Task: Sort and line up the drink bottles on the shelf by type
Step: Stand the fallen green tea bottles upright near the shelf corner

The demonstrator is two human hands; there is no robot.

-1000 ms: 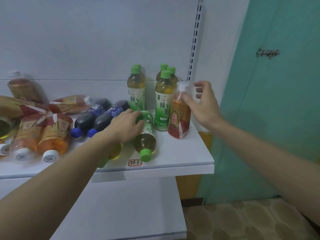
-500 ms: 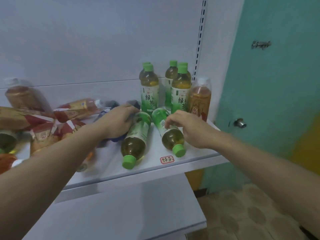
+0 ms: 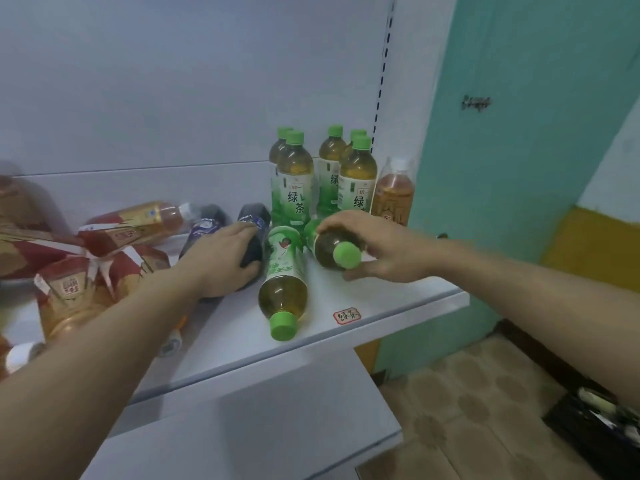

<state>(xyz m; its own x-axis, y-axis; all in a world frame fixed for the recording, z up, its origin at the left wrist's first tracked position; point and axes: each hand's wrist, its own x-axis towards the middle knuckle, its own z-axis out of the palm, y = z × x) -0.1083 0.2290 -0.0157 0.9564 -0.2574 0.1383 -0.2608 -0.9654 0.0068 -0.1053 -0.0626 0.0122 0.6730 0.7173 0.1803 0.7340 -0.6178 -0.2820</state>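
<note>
Your right hand (image 3: 377,245) curls over the neck end of a green tea bottle (image 3: 330,249), fingers wrapped across its top and thumb underneath, with the green cap (image 3: 347,256) pointing toward you and tipped up off the shelf (image 3: 398,299). Your left hand (image 3: 225,259) lies over a dark bottle with a blue label (image 3: 254,233), fingers bent around its far side so it has hold of that bottle.

Between your two hands a second green tea bottle (image 3: 284,282) lies flat on the shelf, its cap at the near edge. Just right of that cap, a small red-bordered label sticker (image 3: 347,315) sits on the shelf surface.

Far behind your right hand, five upright green tea bottles (image 3: 296,181) stand clustered against the back panel. At the far right end of that cluster an orange tea bottle with a white cap (image 3: 394,192) stands upright beside the shelf post.

To the left, several red-and-gold labelled tea bottles (image 3: 128,226) lie on their sides in a loose pile, and another dark bottle (image 3: 204,226) lies just left of the one under your left hand.
</note>
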